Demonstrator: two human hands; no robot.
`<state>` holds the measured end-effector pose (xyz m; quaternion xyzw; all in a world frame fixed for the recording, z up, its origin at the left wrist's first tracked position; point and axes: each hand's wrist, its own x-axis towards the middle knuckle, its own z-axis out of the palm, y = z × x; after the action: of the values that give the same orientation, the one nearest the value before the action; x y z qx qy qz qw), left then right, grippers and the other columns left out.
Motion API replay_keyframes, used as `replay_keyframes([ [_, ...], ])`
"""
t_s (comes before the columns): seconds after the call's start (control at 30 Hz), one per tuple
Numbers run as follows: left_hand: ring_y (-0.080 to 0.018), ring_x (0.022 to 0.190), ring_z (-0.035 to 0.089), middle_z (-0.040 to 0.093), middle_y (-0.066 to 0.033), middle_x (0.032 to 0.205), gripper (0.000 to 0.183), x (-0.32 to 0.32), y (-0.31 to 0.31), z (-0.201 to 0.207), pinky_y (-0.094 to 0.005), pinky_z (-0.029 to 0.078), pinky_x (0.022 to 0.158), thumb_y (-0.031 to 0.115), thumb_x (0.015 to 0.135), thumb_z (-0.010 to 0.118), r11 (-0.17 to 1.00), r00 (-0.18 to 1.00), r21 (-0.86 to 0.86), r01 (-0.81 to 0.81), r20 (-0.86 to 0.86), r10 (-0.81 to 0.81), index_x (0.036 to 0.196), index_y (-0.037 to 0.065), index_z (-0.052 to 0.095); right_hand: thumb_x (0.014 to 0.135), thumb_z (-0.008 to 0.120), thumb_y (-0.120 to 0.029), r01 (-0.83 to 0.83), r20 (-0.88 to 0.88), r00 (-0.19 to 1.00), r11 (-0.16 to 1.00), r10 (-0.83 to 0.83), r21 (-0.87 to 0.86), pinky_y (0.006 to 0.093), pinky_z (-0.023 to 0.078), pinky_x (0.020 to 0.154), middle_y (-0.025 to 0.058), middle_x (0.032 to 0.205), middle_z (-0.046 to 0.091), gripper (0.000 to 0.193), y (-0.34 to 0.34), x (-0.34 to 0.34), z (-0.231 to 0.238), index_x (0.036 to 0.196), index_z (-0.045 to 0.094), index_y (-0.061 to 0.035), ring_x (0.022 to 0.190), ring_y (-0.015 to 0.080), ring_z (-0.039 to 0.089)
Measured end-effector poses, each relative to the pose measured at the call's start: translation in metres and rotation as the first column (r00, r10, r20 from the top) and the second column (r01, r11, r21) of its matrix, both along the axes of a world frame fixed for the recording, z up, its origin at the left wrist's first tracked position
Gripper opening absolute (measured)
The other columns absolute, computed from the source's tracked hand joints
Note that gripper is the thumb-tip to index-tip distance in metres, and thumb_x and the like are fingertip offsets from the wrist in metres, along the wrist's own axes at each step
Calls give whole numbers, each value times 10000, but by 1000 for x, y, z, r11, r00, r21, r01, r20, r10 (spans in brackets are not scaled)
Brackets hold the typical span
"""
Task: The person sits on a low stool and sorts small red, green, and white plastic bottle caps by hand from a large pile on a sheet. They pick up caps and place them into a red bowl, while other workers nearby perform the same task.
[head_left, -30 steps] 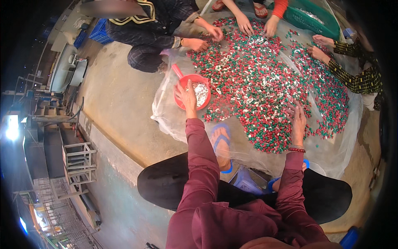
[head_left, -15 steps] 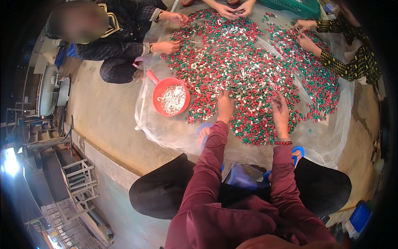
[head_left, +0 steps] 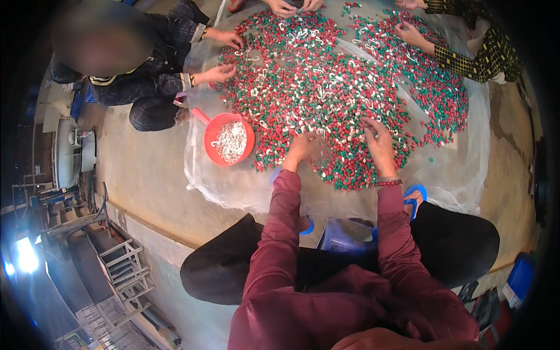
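Note:
A wide heap of small red, green and white pieces (head_left: 350,163) spreads before me, with white hook-shaped pieces (head_left: 306,36) scattered through it. My left hand (head_left: 304,146) is low over the near left part of the heap, its fingers smeared by motion; whether it holds a piece is unclear. To its right, my right hand (head_left: 380,143) rests at the near right part, thumb and fingers apart, with nothing visible between them. A red dipper (head_left: 251,144) with a handle stands left of the heap and holds many white hooks (head_left: 232,142).
The heap lies on a translucent sheet (head_left: 461,181). A co-worker's hands (head_left: 219,73) are at its left edge, another's (head_left: 297,8) at the far edge, a third's (head_left: 415,36) at the right. A blue container (head_left: 344,234) sits between my legs.
My left hand has shifted left and toward me, away from its spot in the heap. My right hand has spread its fingers a little. The right co-worker's hands have parted. The whole view has shifted.

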<state>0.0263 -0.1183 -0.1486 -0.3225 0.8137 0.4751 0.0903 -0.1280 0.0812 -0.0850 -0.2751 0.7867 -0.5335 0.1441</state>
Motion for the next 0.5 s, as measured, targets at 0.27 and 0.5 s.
replay_keyframes([
  [0.27,-127,691,639,697,-79,833,302,8,-4,24,-251,482,624,116,746,695,958,956,187,-219,-155,249,1047,80,685,877,541,-79,-107,87,991,993,102,58,320,495,735,137,961,666,220,2,15,23,1066,645,-33,842,225,650],
  [0.5,-180,753,628,636,-82,899,233,6,-7,58,-284,527,641,106,740,704,973,959,8,-232,-166,230,943,-1,665,873,520,-58,-151,109,984,981,138,122,318,493,731,136,923,675,232,5,22,34,1065,640,-8,827,208,653],
])
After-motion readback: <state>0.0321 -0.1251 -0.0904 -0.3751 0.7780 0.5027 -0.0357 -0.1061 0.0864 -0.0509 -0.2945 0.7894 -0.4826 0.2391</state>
